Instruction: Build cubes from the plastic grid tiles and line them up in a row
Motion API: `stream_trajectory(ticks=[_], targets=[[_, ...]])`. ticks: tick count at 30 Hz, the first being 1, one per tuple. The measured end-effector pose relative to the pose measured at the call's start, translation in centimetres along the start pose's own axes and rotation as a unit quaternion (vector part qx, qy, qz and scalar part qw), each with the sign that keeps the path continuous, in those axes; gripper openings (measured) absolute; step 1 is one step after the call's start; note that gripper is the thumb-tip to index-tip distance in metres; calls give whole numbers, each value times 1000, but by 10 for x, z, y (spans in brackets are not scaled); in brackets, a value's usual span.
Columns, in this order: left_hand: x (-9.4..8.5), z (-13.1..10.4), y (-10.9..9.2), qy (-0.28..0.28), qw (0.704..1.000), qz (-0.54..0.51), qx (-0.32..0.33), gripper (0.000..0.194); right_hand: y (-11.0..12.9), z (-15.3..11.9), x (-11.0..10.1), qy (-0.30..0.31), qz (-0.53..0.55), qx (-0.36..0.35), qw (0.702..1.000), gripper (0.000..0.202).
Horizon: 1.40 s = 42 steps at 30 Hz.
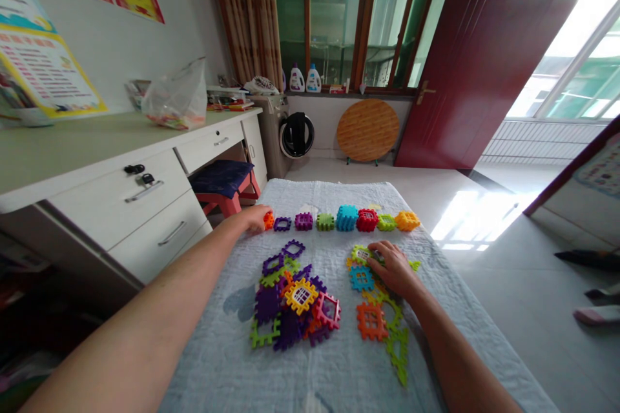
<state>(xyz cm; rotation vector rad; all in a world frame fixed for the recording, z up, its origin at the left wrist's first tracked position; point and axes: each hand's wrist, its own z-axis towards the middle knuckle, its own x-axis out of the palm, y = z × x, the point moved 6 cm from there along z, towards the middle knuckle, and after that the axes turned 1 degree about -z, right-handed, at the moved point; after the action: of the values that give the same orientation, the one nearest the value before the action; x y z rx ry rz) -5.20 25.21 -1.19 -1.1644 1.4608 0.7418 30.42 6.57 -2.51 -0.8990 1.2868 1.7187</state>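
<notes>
My left hand [254, 219] is at the left end of a row of toy building tiles, its fingers closed on an orange tile stack [268, 220]. My right hand [394, 268] reaches over the right-hand pile, with fingers and thumb around a green building tile [361, 253] with a white window grid; the fingers partly hide it. Below that hand lie a blue window tile [361, 278], an orange window tile [371, 321] and a green triangular tile [398, 355]. A mixed pile holds purple tiles [268, 303] and a yellow window tile [301, 295].
The row continues rightward with a purple stack [304, 221], a blue stack [347, 218], a red stack [367, 220] and a yellow stack [407, 221]. All lie on a cloth-covered table [217, 361]. A white desk [145, 187] and a stool [223, 179] stand to the left.
</notes>
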Motion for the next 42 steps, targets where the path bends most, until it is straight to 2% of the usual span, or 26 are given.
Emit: stream_trajectory(ticks=[5, 12, 16, 19, 22, 25, 27, 30, 32, 34, 37, 39, 42], targets=[[1, 1, 0, 5, 999, 36, -2, 52, -1, 0, 0, -2, -2, 0, 1000, 28], [5, 3, 3, 4, 999, 52, -8, 59, -4, 1, 3, -5, 21, -3, 1000, 30], [2, 0, 1, -11, 998, 61, -9, 75, -7, 3, -10, -72, 82, -4, 994, 29], [-10, -7, -3, -32, 997, 66, -12, 87, -12, 2, -26, -142, 107, 14, 984, 26], [-27, -22, -22, -68, 995, 69, 2, 88, -20, 2, -37, -172, 119, 35, 977, 25], [-43, -55, -65, -140, 985, 50, 83, 76, -21, 2, -36, -146, 112, 24, 983, 22], [-42, -89, -96, -158, 978, 15, 134, 70, -13, 1, -30, -99, 93, -5, 991, 22], [-19, -141, -127, -101, 978, -36, 181, 68, 6, -4, -17, -17, 57, -43, 997, 39], [5, -168, -130, -62, 982, -60, 166, 82, 19, -8, -12, 26, 37, -58, 997, 53], [29, -187, -125, -58, 985, -73, 148, 98, 30, -11, -8, 51, 17, -73, 996, 60], [60, -197, -119, -78, 987, -66, 120, 107, 37, -11, -4, 64, -10, -89, 994, 56], [73, -197, -122, -105, 987, -59, 110, 101, 35, -9, -3, 56, -12, -90, 994, 48], [81, -194, -135, -156, 980, -58, 105, 85, 26, -4, -6, 15, 37, -86, 996, 37]])
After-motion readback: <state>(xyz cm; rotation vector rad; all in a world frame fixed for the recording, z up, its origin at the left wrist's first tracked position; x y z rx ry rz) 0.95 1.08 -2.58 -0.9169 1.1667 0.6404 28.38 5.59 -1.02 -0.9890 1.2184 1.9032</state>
